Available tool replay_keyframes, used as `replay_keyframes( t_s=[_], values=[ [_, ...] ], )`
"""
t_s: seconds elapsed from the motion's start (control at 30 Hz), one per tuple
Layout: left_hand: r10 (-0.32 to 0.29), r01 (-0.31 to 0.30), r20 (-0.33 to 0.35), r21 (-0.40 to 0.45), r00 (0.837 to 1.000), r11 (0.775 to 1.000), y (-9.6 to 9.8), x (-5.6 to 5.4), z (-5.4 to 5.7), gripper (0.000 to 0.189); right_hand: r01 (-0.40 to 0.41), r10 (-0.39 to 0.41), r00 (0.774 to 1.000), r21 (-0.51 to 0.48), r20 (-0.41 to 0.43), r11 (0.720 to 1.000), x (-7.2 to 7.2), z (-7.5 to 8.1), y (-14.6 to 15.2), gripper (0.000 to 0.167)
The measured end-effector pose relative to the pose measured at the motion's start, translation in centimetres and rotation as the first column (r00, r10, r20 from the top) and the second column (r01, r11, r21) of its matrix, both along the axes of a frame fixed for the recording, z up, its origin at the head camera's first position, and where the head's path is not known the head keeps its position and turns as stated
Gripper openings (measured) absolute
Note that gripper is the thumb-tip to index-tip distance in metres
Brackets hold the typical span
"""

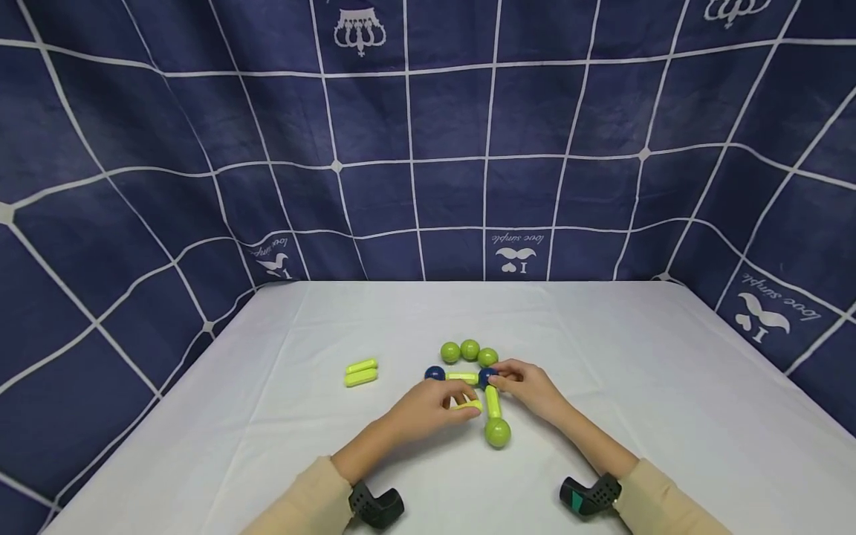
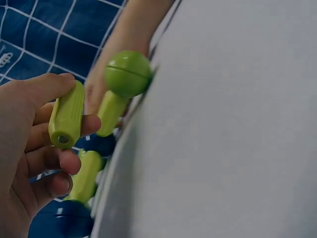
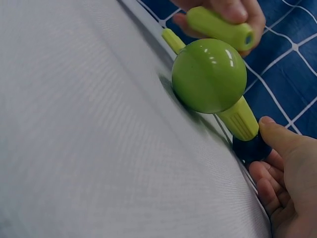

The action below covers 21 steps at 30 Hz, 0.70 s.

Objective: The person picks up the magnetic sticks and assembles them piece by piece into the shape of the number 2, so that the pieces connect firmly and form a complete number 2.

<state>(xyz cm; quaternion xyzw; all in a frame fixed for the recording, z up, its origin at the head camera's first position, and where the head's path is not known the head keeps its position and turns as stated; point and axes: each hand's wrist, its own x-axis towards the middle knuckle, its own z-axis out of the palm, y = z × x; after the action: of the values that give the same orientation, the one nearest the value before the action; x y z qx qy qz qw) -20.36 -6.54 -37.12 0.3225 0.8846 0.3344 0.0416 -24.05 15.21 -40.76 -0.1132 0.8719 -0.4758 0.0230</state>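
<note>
My left hand (image 1: 424, 409) pinches a yellow-green magnetic rod (image 2: 67, 116) between thumb and fingers; a small metal spot shows in its end. On the right, my right hand (image 1: 531, 388) holds a dark blue ball (image 3: 251, 148) between thumb and fingertips. From that ball one rod (image 1: 461, 378) runs left to a second blue ball (image 1: 435, 373). Another rod (image 1: 493, 401) runs toward me and ends in a large green ball (image 1: 498, 432). The joined pieces lie on the table, with the held rod beside them on the left.
Three green balls (image 1: 470, 350) sit in a curved row just behind the joined pieces. Two loose yellow-green rods (image 1: 361, 377) lie side by side to the left on the white tablecloth (image 1: 321, 453). A dark blue checked curtain (image 1: 448, 193) surrounds the table's back and sides.
</note>
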Motion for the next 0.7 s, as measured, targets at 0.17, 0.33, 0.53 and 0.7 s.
replay_keyframes(
  t_s=[0.17, 0.33, 0.53, 0.7],
  values=[
    [-0.037, 0.037, 0.003, -0.043, 0.999, 0.998, 0.5, 0.3, -1.0, 0.022, -0.03, 0.03, 0.999, -0.009, -0.016, 1.0, -0.2, 0.0, 0.3, 0.038],
    [-0.061, 0.061, -0.002, -0.039, 0.998, 0.997, 0.6, 0.3, -1.7, 0.019, -0.016, 0.016, 1.0, -0.006, -0.02, 1.0, -0.1, -0.3, 0.3, 0.036],
    [-0.079, 0.079, 0.015, -0.035, 0.997, 0.996, 0.6, 0.2, -2.0, 0.017, -0.024, 0.024, 1.0, -0.005, -0.02, 1.0, -0.1, -0.2, 0.2, 0.037],
    [-0.101, 0.101, 0.046, 0.003, 0.994, 0.995, 0.5, 0.2, -2.0, 0.014, -0.017, 0.017, 1.0, 0.008, -0.018, 1.0, -0.1, -0.2, 0.1, 0.037]
  ],
)
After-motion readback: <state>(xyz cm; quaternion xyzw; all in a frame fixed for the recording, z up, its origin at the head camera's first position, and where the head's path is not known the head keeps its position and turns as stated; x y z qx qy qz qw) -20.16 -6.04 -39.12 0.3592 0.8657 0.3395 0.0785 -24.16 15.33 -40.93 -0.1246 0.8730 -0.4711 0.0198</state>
